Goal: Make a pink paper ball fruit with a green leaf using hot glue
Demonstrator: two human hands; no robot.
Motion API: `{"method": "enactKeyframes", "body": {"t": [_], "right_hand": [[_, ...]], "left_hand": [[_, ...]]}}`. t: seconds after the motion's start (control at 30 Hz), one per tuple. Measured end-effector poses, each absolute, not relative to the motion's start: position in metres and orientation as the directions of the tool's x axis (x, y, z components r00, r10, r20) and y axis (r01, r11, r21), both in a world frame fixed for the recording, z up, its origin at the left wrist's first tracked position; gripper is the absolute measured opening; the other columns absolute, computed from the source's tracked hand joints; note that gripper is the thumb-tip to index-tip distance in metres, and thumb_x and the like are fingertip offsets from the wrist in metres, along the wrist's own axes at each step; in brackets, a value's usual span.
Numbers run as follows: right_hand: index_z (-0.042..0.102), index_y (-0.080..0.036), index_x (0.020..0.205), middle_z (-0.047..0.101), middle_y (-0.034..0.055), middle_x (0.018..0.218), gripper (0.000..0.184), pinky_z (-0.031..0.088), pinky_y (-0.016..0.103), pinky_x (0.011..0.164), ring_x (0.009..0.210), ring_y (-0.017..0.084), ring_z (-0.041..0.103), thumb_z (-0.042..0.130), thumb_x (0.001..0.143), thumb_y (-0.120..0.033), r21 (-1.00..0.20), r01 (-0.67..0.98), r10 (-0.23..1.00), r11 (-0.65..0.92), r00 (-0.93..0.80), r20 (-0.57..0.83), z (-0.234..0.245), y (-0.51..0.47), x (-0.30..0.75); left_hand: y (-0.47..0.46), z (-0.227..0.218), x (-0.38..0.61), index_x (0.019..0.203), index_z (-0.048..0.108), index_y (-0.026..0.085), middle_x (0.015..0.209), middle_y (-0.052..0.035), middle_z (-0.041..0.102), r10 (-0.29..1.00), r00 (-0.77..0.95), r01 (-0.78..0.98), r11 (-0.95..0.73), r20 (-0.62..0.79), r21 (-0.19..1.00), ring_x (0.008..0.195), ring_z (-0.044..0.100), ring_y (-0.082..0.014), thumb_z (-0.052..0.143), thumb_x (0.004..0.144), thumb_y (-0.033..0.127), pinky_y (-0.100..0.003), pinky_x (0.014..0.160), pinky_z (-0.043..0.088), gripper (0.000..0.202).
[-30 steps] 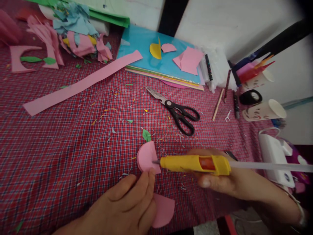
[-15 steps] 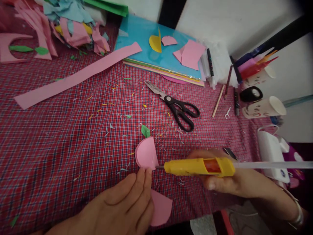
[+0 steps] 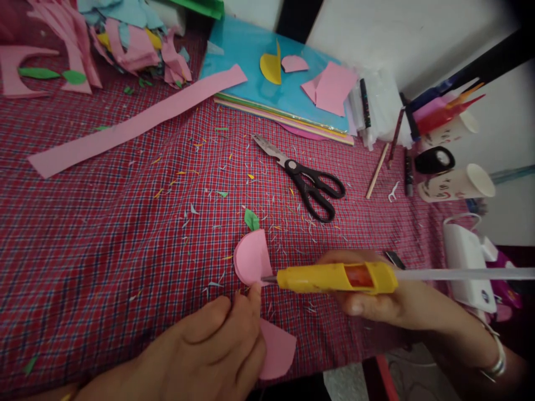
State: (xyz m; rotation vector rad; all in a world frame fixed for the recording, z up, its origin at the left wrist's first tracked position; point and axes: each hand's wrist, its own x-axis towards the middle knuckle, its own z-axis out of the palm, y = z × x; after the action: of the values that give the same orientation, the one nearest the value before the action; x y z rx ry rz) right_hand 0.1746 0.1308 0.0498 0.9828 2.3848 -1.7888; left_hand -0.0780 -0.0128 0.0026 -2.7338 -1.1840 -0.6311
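My right hand is wrapped round a yellow hot glue gun with a clear glue stick running out of its back. The nozzle tip meets the lower right edge of a folded pink paper piece. At that piece's bottom edge, the bunched fingers of my left hand hold it against the cloth. A green paper leaf sticks out at its top. Another pink paper piece lies partly under my left hand. Black-handled scissors rest beyond, slightly parted.
A long pink paper strip crosses the checked cloth. Coloured sheets are stacked at the back, near paper scraps. Pencils, paper cups and a white box stand right. Small clippings are scattered about.
The glue gun has moved slightly left and up, its nozzle now over the pink piece's edge. My left fingers are more bent, with the index fingertip on the paper. The view has shifted slightly.
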Motion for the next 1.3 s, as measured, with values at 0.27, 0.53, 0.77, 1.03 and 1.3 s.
{"method": "enactKeyframes", "body": {"t": [0.27, 0.53, 0.77, 1.03, 1.3], "right_hand": [[0.062, -0.022, 0.105, 0.065, 0.0008, 0.086, 0.034, 0.042, 0.022, 0.054, 0.065, 0.013, 0.057, 0.064, 0.086, -0.050, -0.840, 0.492, 0.505, 0.227, -0.797, -0.331, 0.052, 0.129, 0.153], [0.060, -0.020, 0.109, 0.066, 0.0027, 0.086, 0.040, 0.041, 0.023, 0.052, 0.068, 0.015, 0.059, 0.060, 0.086, -0.054, -0.785, 0.577, 0.493, 0.227, -0.763, -0.418, 0.055, 0.130, 0.147], [0.062, -0.020, 0.105, 0.066, 0.0036, 0.087, 0.043, 0.040, 0.024, 0.052, 0.070, 0.017, 0.060, 0.060, 0.084, -0.058, -0.750, 0.629, 0.436, 0.204, -0.745, -0.505, 0.059, 0.130, 0.155], [0.063, -0.023, 0.108, 0.069, 0.0028, 0.091, 0.034, 0.044, 0.025, 0.057, 0.072, 0.017, 0.063, 0.066, 0.084, -0.047, -0.725, 0.620, 0.474, 0.300, -0.756, -0.451, 0.061, 0.131, 0.146], [0.064, -0.021, 0.104, 0.069, 0.0014, 0.080, 0.031, 0.044, 0.026, 0.055, 0.062, 0.015, 0.061, 0.064, 0.086, -0.046, -0.693, 0.568, 0.487, 0.443, -0.802, -0.346, 0.056, 0.123, 0.150]], "left_hand": [[-0.020, 0.004, -0.081, 0.106, 0.060, 0.018, 0.122, -0.0102, 0.064, 0.714, 0.650, 0.727, -0.684, 0.261, 0.059, 0.114, 0.048, -0.0239, 0.040, 0.092, 0.019, -0.037, 0.093, 0.031, 0.024], [-0.017, 0.007, -0.082, 0.106, 0.060, 0.017, 0.120, -0.0103, 0.064, 0.700, 0.670, 0.714, -0.699, 0.249, 0.043, 0.115, 0.047, -0.0253, 0.042, 0.092, 0.021, -0.037, 0.095, 0.029, 0.023], [-0.024, 0.002, -0.082, 0.110, 0.059, 0.017, 0.124, -0.0116, 0.063, 0.703, 0.673, 0.713, -0.699, 0.229, 0.053, 0.117, 0.047, -0.0264, 0.046, 0.091, 0.025, -0.039, 0.097, 0.029, 0.025], [-0.023, 0.003, -0.081, 0.109, 0.059, 0.018, 0.124, -0.0101, 0.062, 0.732, 0.635, 0.738, -0.670, 0.247, 0.086, 0.117, 0.046, -0.0243, 0.042, 0.090, 0.020, -0.037, 0.098, 0.030, 0.026], [-0.022, 0.003, -0.082, 0.110, 0.060, 0.018, 0.124, -0.0099, 0.063, 0.724, 0.646, 0.729, -0.679, 0.243, 0.086, 0.118, 0.046, -0.0243, 0.044, 0.090, 0.021, -0.037, 0.099, 0.029, 0.025]]}}
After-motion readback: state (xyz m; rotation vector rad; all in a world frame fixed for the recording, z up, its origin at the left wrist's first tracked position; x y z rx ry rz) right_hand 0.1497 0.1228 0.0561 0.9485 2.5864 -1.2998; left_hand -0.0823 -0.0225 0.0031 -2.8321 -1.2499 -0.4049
